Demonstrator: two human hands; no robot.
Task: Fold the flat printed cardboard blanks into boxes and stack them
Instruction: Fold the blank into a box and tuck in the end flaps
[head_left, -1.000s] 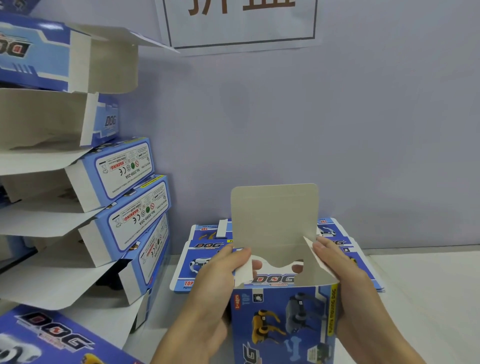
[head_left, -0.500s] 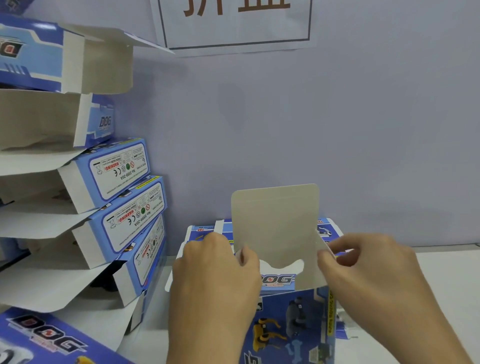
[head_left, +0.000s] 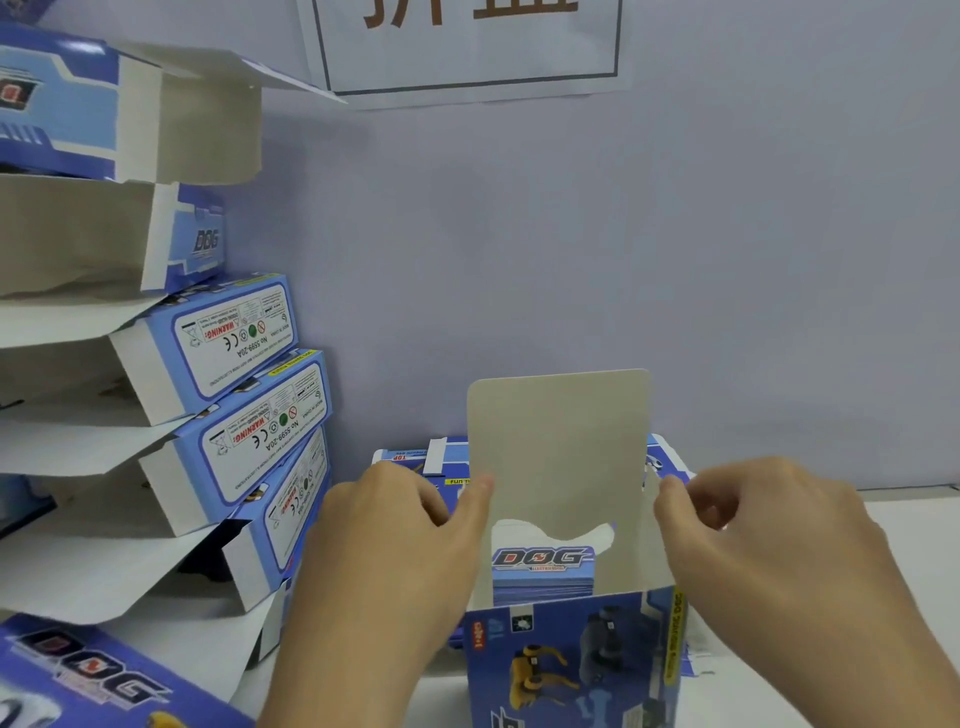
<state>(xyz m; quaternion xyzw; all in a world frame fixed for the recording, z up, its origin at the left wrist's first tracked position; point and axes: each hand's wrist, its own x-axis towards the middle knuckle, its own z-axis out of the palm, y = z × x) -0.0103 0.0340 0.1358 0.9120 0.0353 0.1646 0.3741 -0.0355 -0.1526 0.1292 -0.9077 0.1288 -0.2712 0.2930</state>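
Glossy printed cardboard box (head_left: 571, 660), rounded matte-grey flap (head_left: 558, 452) upright, hands pinching sides

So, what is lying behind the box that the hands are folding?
Behind the box lie flat printed blanks against the wall. Only their blue edges show; the raised flap and both hands cover the rest.
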